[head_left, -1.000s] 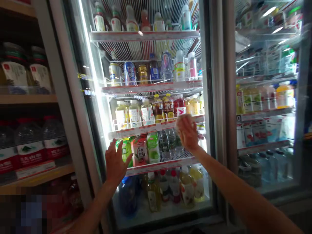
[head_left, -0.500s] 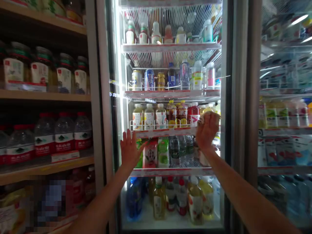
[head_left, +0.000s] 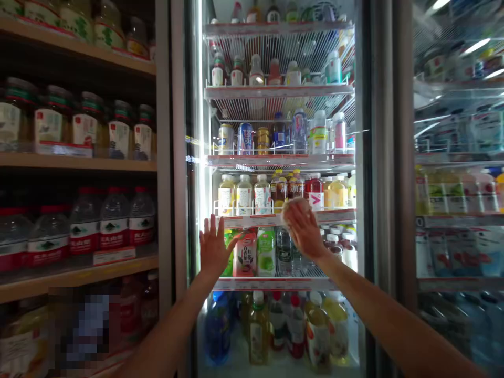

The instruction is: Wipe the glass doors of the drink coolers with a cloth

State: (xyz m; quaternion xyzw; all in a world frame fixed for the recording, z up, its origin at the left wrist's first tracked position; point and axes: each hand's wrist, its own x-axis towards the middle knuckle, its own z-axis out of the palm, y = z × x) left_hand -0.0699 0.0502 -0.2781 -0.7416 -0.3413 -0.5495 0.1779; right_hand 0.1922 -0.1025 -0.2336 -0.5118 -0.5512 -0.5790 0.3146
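Before me stands a glass-fronted drinks fridge; its glass door [head_left: 252, 326] carries faint reflections. My left hand [head_left: 215, 245] is raised with fingers spread, palm toward the glass, in front of the left end of the fourth shelf's bottles. Under the fingers of my right hand [head_left: 305, 229] is a pale, crumpled cloth [head_left: 292, 208], pressed flat at the glass by the middle shelf's front edge. Behind that hand are a red drink bottle [head_left: 315, 190] and clear water bottles [head_left: 284, 252], partly covered. The pink drink carton [head_left: 244, 253] shows just right of my left hand.
To the left, an open wooden shelf [head_left: 79, 160] holds bottled drinks and red-capped water bottles [head_left: 114, 215]. Metal door frames [head_left: 384, 157] border the fridge. On the right another glass-fronted cooler [head_left: 457, 220] holds more drinks. A blurred, pixelated patch [head_left: 86, 328] lies at lower left.
My right hand has swept the cloth leftward across the glass, away from the right side. My left hand stays spread in about the same place. The view has shifted slightly.
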